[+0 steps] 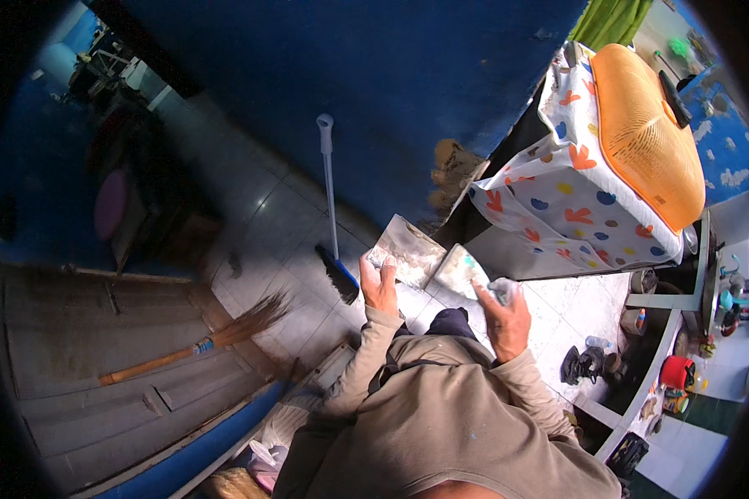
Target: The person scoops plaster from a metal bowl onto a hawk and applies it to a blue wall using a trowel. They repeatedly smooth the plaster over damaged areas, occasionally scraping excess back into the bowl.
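In front of my body, my left hand (379, 288) grips a flat, squarish, pale piece (409, 253) with brown stains, thumb on top. It looks like a dirty plastic bag or sheet, but I cannot tell which. My right hand (506, 320) is closed on a whitish, crumpled piece (459, 270) with a small green-blue mark, perhaps a cloth or packet. The two pieces are close together at their near corners; whether they touch is unclear.
Ahead, a blue broom (331, 200) stands upright by the wall. A stick broom (200, 348) rests against the wooden door (66, 333) at left. On the right, an orange plastic cover (651, 137) tops a box-shaped thing under patterned cloth (558, 200). Black bundles (587, 364) lie on the tiles.
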The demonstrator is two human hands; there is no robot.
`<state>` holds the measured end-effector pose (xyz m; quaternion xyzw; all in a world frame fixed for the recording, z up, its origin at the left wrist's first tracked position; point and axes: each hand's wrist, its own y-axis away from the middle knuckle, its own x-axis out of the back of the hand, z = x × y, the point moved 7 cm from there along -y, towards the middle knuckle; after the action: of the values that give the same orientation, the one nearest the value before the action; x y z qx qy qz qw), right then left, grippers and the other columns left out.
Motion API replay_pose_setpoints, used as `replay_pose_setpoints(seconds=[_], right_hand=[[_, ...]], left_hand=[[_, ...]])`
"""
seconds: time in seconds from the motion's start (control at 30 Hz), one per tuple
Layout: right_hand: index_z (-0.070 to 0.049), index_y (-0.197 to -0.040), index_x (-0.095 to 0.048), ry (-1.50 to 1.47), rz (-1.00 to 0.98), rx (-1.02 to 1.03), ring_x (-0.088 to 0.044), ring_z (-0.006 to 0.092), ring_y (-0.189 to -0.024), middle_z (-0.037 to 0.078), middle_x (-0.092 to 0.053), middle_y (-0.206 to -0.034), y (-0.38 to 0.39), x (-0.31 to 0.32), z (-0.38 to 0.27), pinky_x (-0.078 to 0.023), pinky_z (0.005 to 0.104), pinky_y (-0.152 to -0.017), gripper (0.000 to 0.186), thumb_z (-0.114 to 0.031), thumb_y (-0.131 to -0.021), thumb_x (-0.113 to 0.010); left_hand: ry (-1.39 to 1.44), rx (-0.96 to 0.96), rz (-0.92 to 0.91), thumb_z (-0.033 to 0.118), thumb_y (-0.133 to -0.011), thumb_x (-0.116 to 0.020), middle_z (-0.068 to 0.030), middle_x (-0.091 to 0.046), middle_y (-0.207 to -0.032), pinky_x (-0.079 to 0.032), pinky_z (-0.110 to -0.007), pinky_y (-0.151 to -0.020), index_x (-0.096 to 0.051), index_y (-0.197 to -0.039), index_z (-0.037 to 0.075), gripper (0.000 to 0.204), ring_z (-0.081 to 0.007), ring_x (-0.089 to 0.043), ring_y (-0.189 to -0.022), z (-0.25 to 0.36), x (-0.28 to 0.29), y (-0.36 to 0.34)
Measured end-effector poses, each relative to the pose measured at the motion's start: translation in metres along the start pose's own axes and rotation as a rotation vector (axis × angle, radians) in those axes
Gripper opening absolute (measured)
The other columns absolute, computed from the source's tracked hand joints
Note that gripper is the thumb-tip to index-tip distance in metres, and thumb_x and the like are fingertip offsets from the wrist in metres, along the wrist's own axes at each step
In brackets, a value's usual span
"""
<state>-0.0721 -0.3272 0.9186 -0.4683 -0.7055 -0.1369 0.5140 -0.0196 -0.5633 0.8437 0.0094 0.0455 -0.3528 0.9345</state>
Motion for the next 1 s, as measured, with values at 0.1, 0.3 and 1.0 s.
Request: replay_pose_setpoints(seconds=[0.1,0.3,1.0], right_hand=[[-0.027,-0.124,-0.063,0.035,-0.028,-0.032,-0.053,0.0281,-0.093,0.011,-0.054,-0.106,0.004,-0.019,-0.009,-0.041,0.0382,-0.071,0.055,-0.002,-0.075,-0.061],[-0.024,-0.124,-0.063,-0.127,0.151,-0.084,-0.054,0.0299,-0.091,0.013,-0.053,-0.103,-0.002,-0.020,-0.016,-0.045,0.0388,-0.074,0.067,0.009,-0.066,-0.066],[-0.008,-0.114,-0.063,-0.258,0.009,0.061,-0.061,0.0377,-0.097,0.018,-0.064,-0.105,-0.072,-0.043,0.094,-0.047,0.0390,-0.085,0.040,0.003,-0.075,-0.065]], left_hand=[[-0.009,-0.033,-0.083,0.018,-0.095,-0.055,-0.0126,-0.055,-0.107,-0.044,-0.030,-0.084,-0.047,-0.119,-0.003,0.033,-0.0192,-0.052,-0.094,-0.004,-0.007,0.013],[-0.257,-0.107,-0.277,0.015,-0.095,-0.051,-0.0200,-0.066,-0.099,-0.051,-0.038,-0.077,-0.052,-0.125,0.004,0.032,-0.0332,-0.066,-0.088,0.004,-0.017,0.046],[-0.207,0.072,-0.039,0.007,-0.090,-0.051,-0.0150,-0.063,-0.098,-0.048,-0.033,-0.081,-0.052,-0.121,0.003,0.031,-0.0234,-0.060,-0.088,-0.077,0.073,0.053]])
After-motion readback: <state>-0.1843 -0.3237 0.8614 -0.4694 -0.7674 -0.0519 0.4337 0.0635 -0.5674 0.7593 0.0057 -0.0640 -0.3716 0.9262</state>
